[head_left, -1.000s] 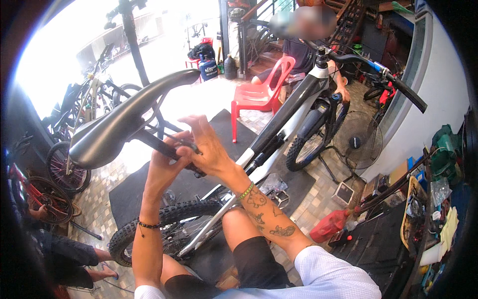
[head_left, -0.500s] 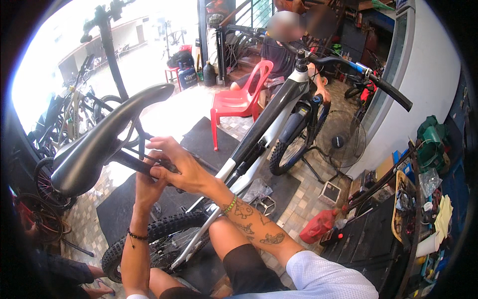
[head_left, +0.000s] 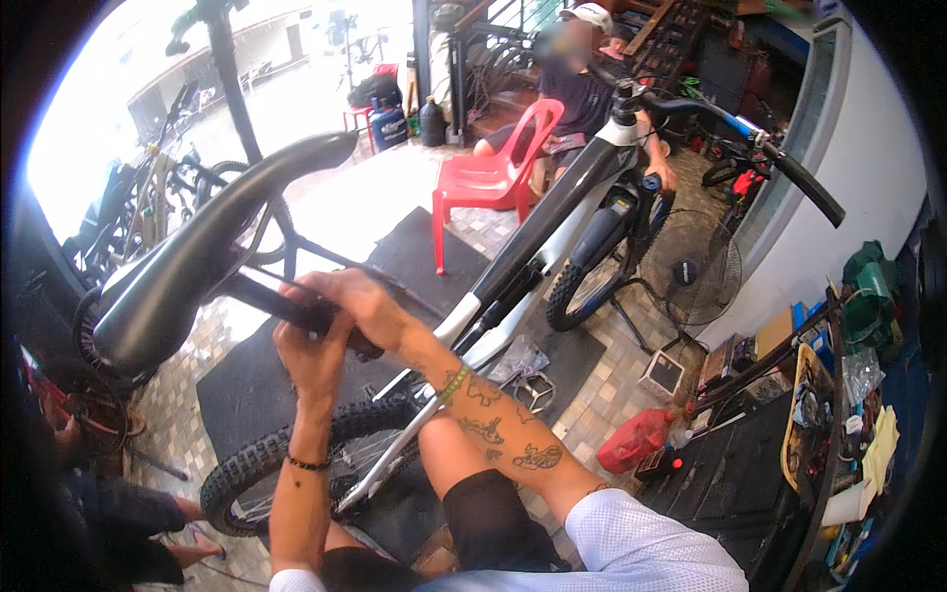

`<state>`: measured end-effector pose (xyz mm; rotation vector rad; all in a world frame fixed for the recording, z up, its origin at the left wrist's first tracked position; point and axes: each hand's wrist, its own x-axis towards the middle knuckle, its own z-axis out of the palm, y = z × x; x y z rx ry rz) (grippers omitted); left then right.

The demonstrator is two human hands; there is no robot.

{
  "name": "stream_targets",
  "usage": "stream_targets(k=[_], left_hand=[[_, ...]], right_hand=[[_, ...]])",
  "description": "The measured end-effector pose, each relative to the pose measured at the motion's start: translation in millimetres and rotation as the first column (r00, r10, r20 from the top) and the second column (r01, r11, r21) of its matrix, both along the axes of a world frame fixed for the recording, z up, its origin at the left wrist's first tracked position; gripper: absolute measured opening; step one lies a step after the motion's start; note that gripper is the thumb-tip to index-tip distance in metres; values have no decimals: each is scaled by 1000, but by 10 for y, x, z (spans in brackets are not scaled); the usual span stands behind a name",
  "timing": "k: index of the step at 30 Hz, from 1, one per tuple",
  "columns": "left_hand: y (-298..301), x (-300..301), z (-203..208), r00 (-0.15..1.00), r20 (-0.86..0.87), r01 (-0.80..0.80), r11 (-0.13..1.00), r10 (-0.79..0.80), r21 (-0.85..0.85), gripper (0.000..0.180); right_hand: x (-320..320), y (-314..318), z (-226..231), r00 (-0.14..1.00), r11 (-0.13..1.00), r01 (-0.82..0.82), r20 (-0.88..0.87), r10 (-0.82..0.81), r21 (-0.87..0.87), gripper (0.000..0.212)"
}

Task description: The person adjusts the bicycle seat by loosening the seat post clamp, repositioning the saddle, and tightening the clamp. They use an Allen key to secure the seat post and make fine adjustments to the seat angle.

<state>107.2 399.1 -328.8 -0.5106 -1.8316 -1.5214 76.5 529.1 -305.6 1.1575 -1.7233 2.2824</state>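
A black bicycle saddle [head_left: 202,252] on a dark seatpost [head_left: 261,299] fills the left of the head view. My left hand [head_left: 311,357] closes on the lower end of the post from below. Over the same spot my right hand [head_left: 357,304] is curled, its fingertips partly hidden behind the post. Both hands touch at a dark part there, too covered to make out. To the right stretches the black and white bicycle frame [head_left: 552,212], with its handlebar [head_left: 789,168] at the far right. The knobby rear tyre [head_left: 242,474] lies below my hands.
A red plastic chair [head_left: 493,183] stands beyond the frame, with a seated person [head_left: 572,99] behind it, a hand near the fork. At right are a floor fan [head_left: 691,271], a red bag [head_left: 631,439] and a cluttered tool bench [head_left: 848,434]. Other bicycles [head_left: 148,197] stand at left.
My right hand's fingers, earlier stretched out above the post, are now curled in round its lower end. My left hand has shifted slightly right. The whole view has shifted a little.
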Motion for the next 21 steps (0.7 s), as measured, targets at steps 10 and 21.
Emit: stream_targets(k=[10,21], left_hand=[[180,154,65,982,5,-190,982,190,-2,39],[-72,138,69,978,172,126,992,-119,-32,41]], right_hand=[[105,97,101,913,982,-164,364,185,-90,51],[225,107,-44,995,995,72,68,-68,-71,35]])
